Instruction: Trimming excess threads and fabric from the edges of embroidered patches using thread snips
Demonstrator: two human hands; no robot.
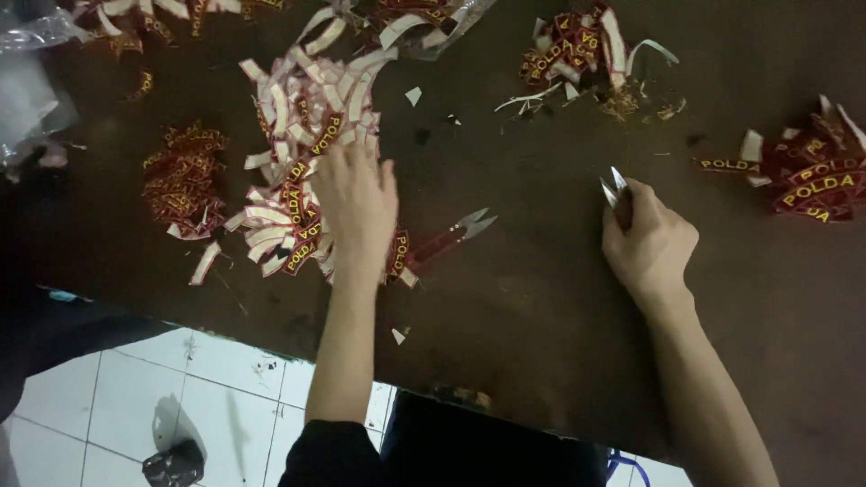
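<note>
My left hand [356,206] lies flat, fingers spread, on a heap of curved red patches with yellow lettering and white backs [302,135]; whether it grips one I cannot tell. My right hand [648,242] is closed around small thread snips [615,189], whose two metal tips stick up past my fingers. A second pair of red-handled snips [448,237] lies on the dark brown table [541,307] between my hands, just right of my left wrist.
More patch piles sit at the left [183,178], the far right [812,180] and the top middle [577,50], with trimmed scraps around. Clear plastic [32,81] lies at the top left. The table's near edge runs diagonally above white floor tiles [135,397].
</note>
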